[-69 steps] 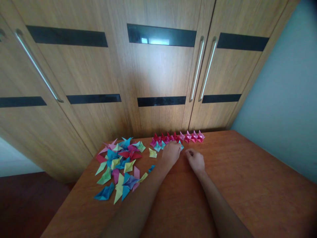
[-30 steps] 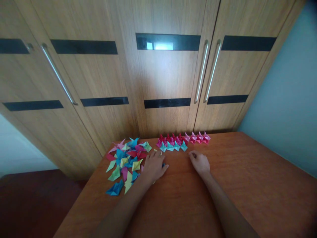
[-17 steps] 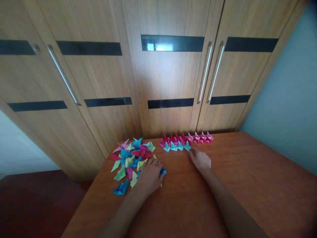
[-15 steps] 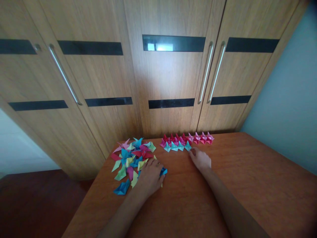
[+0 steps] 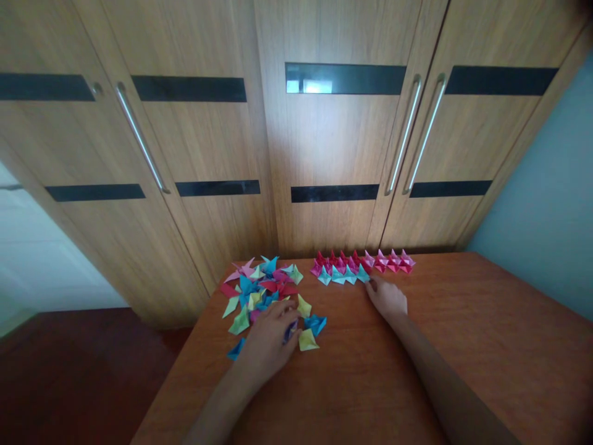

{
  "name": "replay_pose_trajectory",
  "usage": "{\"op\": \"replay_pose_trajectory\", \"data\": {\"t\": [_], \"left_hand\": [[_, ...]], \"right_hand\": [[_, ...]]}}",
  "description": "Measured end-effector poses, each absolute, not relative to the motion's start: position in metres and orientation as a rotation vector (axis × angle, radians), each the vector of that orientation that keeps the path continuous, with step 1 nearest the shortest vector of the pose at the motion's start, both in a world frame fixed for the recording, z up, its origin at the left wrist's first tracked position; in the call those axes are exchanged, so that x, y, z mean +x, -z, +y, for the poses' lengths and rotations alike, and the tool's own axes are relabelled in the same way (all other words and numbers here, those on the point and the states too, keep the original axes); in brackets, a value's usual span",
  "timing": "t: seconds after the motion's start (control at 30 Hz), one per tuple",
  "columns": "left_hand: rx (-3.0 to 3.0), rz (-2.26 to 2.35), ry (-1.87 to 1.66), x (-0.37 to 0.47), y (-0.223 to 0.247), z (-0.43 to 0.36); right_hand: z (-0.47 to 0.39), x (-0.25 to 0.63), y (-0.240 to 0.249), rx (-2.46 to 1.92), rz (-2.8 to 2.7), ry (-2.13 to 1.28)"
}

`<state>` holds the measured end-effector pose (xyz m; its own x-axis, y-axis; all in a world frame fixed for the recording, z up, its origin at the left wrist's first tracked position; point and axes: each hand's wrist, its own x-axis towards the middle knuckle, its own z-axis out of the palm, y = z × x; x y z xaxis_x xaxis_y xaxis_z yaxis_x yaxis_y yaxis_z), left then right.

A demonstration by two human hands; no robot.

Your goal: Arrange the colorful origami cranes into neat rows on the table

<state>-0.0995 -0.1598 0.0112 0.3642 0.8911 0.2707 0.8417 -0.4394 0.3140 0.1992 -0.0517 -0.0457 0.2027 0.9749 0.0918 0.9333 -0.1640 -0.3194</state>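
Head view: the left hand (image 5: pixel 269 334) arches over a purple folded-paper piece (image 5: pixel 291 332) at the near right edge of a loose pile (image 5: pixel 248 289); whether it grips the piece cannot be told. The right hand (image 5: pixel 390 301), fingers curled together, has its fingertips at the right end of the light blue row (image 5: pixel 338 277); a pinch there cannot be confirmed. A slight push from these fingertips could skew that row and jostle the pink and red rows (image 5: pixel 393 262) close behind. The left fingers could crease the thin paper or drag the nearby yellow piece (image 5: pixel 308 340). The smooth reddish-brown table (image 5: pixel 370 383) stands before a wood-grained wardrobe (image 5: pixel 319 154) with metal handles (image 5: pixel 139 137); a pale blue wall (image 5: pixel 551 179) lies right, dark red floor (image 5: pixel 83 364) left.
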Motion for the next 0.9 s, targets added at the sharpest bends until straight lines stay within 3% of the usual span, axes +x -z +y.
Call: {"op": "replay_pose_trajectory", "data": {"t": [0.37, 0.63, 0.9], "left_hand": [[2.195, 1.942, -0.792, -0.194, 0.001, -0.203], [2.152, 1.814, -0.774, -0.181, 0.015, -0.212], [2.148, 1.791, -0.798, -0.178, 0.021, -0.213]], "right_hand": [[-0.074, 0.19, 0.048, -2.037, -1.819, -0.309], [-0.104, 0.142, 0.05, -1.336, -2.112, -0.674], [-0.121, 0.118, 0.044, -1.151, -2.219, -0.724]]}}
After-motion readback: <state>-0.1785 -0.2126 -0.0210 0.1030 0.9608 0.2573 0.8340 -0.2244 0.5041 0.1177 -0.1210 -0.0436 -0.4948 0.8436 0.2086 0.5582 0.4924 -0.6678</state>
